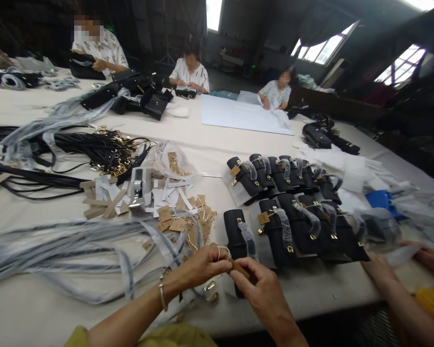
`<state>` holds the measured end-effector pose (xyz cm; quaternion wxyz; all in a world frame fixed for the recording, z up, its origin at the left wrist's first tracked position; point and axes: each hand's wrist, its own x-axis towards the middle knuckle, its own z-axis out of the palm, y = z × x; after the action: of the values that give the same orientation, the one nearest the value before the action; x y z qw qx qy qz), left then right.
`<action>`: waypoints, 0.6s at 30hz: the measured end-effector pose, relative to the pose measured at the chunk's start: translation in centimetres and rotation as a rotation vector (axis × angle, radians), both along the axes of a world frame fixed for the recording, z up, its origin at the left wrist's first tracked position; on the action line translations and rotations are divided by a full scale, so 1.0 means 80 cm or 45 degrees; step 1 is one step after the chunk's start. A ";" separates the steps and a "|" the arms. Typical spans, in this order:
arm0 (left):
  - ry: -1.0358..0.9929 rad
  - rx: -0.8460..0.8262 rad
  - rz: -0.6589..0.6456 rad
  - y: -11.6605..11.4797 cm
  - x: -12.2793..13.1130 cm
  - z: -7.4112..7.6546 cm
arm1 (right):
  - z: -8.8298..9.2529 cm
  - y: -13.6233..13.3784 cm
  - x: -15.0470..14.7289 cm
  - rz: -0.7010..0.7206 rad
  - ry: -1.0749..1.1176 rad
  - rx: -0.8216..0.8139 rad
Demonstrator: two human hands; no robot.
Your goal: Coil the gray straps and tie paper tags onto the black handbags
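Nearly closed, a worker's left hand (210, 264) and right hand (262, 284) pinch a brown tag (240, 269) with white string (223, 248) over the near-left black bag (234, 232) on the bench (21, 315); careless twisting could tangle the string.

The bags (233, 227) look like smooth leather, their buckles (290, 249) glossy metal, the tags (264, 218) matt card.

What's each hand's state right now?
Left hand: closed, pinching thin white looped string.
Right hand: closed, holding flat brown cardboard tag.
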<state>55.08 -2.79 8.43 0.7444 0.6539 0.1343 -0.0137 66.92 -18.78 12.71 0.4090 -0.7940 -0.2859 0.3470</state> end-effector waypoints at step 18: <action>0.126 -0.159 0.491 -0.015 0.100 -0.041 | -0.058 0.031 0.128 -0.042 0.237 0.067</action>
<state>63.06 -3.97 5.16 0.7649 0.5670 0.2923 0.0889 77.18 -16.27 8.11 0.4602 -0.7519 -0.2427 0.4048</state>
